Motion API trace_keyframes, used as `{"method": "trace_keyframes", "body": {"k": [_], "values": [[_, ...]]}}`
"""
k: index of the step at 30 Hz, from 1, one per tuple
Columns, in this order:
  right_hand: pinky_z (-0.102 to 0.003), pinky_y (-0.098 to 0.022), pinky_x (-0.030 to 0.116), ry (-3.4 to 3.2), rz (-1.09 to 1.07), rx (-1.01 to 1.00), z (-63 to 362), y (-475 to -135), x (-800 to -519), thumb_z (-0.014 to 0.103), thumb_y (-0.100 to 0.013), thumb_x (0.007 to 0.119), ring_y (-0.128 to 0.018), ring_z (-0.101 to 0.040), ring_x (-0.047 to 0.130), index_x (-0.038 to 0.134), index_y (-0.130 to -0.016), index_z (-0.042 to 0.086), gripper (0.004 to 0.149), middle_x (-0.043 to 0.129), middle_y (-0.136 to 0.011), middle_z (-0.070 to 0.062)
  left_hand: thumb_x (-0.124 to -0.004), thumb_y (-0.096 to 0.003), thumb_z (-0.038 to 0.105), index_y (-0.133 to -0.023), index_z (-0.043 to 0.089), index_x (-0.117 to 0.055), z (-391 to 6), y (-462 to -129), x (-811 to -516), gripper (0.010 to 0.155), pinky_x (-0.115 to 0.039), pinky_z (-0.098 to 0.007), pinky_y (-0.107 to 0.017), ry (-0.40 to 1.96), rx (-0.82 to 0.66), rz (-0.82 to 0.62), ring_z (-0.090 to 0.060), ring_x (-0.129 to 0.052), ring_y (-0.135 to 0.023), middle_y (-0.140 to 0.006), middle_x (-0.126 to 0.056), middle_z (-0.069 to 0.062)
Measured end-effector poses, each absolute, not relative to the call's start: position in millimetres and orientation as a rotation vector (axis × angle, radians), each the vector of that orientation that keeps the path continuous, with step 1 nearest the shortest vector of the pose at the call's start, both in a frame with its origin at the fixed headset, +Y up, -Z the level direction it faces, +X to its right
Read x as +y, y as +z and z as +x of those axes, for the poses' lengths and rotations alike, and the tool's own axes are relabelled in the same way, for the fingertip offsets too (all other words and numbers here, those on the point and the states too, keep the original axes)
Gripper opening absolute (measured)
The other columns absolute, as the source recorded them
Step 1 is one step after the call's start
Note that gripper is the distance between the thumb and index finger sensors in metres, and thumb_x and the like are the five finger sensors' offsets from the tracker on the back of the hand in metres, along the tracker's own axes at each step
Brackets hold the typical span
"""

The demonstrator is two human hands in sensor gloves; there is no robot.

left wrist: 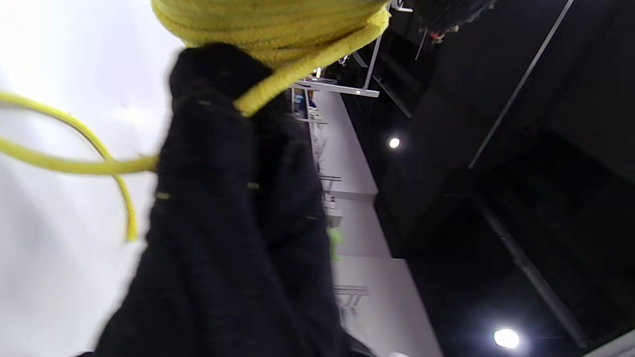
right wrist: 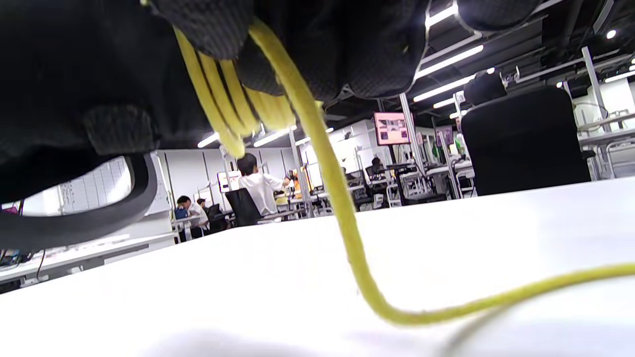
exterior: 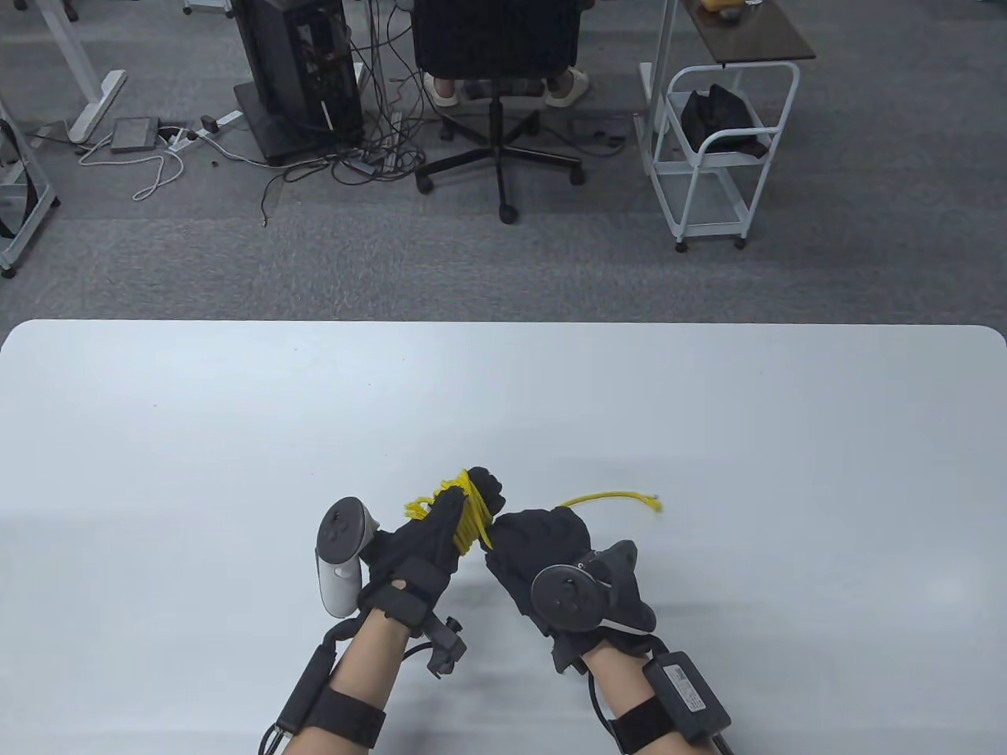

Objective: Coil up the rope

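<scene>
A yellow rope (exterior: 470,515) is wound in several turns around my left hand (exterior: 440,523), which is raised a little above the white table (exterior: 236,440). My right hand (exterior: 535,543) sits right beside it and grips the strand that leads off the coil. A short free tail (exterior: 610,498) lies on the table to the right and ends in a frayed tip. The left wrist view shows the coil (left wrist: 278,25) around my gloved fingers (left wrist: 233,198) and a loose end. The right wrist view shows the strand (right wrist: 342,218) running from my fingers down to the table.
The table's far edge (exterior: 503,324) runs across the middle of the table view. Beyond it on the floor stand an office chair (exterior: 497,86), a computer tower (exterior: 295,71) with cables, and a white cart (exterior: 712,149).
</scene>
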State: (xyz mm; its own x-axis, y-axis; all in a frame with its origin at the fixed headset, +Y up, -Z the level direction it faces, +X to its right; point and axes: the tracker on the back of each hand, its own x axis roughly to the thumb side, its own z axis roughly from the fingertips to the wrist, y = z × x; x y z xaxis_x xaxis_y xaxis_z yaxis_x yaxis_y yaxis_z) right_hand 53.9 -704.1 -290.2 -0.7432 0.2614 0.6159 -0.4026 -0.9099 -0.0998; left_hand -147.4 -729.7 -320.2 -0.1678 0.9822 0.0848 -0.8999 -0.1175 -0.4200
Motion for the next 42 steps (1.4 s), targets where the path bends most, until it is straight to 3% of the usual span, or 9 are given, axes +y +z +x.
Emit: {"method": "trace_keyframes", "body": {"k": [7, 12, 16, 22, 31, 42], "values": [[-0.071, -0.064, 0.055, 2.664, 0.883, -0.189, 55.0, -296.8, -713.6, 0.037, -0.058, 0.07, -0.084, -0.043, 0.079, 0.074, -0.093, 0.016, 0.041, 0.077, -0.097, -0.015, -0.047, -0.0626, 0.053, -0.116, 0.02, -0.054, -135.9, -316.9, -723.5, 0.063, -0.055, -0.04, -0.081, 1.809, -0.572, -0.283, -0.031, -0.071, -0.106, -0.12, -0.061, -0.014], [-0.071, -0.064, 0.053, 2.574, 0.82, 0.018, 65.8, -307.4, -720.7, 0.037, -0.058, 0.07, -0.087, -0.045, 0.076, 0.073, -0.094, 0.017, 0.041, 0.075, -0.099, -0.015, -0.048, -0.0622, 0.054, -0.105, 0.02, -0.075, -126.7, -315.8, -723.3, 0.061, -0.067, -0.039, -0.073, 1.784, -0.641, -0.364, -0.03, -0.091, -0.089, -0.105, -0.084, -0.013], [-0.071, -0.064, 0.054, 2.601, 0.74, 0.008, 77.9, -313.7, -720.3, 0.038, -0.058, 0.071, -0.087, -0.045, 0.076, 0.073, -0.094, 0.018, 0.041, 0.075, -0.1, -0.015, -0.049, -0.0623, 0.054, -0.098, 0.019, -0.084, -122.4, -316.6, -724.2, 0.061, -0.074, -0.038, -0.065, 1.699, -0.672, -0.425, -0.029, -0.099, -0.077, -0.094, -0.095, -0.014], [-0.071, -0.064, 0.053, 2.644, 0.612, -0.116, 94.5, -316.7, -714.3, 0.038, -0.058, 0.072, -0.087, -0.045, 0.075, 0.074, -0.094, 0.018, 0.041, 0.075, -0.1, -0.015, -0.049, -0.0632, 0.053, -0.1, 0.017, -0.084, -112.5, -315.8, -727.7, 0.062, -0.073, -0.041, -0.065, 1.494, -0.7, -0.612, -0.032, -0.098, -0.078, -0.096, -0.094, -0.017], [-0.07, -0.064, 0.054, 2.552, 0.511, -0.389, 104.1, -310.6, -698.2, 0.038, -0.057, 0.073, -0.086, -0.045, 0.076, 0.073, -0.092, 0.018, 0.04, 0.075, -0.098, -0.015, -0.048, -0.0632, 0.051, -0.106, 0.012, -0.077, -107.5, -315.3, -735.4, 0.065, -0.067, -0.043, -0.069, 1.222, -0.622, -0.66, -0.037, -0.091, -0.087, -0.104, -0.084, -0.022], [-0.07, -0.064, 0.055, 2.42, 0.736, -0.401, 69.9, -293.9, -691.6, 0.036, -0.058, 0.07, -0.087, -0.045, 0.075, 0.07, -0.095, 0.015, 0.043, 0.072, -0.1, -0.017, -0.04, -0.0611, 0.057, -0.114, 0.008, -0.063, -132.0, -320.9, -744.1, 0.075, -0.055, -0.046, -0.075, 1.475, -0.422, -0.52, -0.042, -0.075, -0.099, -0.114, -0.067, -0.025]]}}
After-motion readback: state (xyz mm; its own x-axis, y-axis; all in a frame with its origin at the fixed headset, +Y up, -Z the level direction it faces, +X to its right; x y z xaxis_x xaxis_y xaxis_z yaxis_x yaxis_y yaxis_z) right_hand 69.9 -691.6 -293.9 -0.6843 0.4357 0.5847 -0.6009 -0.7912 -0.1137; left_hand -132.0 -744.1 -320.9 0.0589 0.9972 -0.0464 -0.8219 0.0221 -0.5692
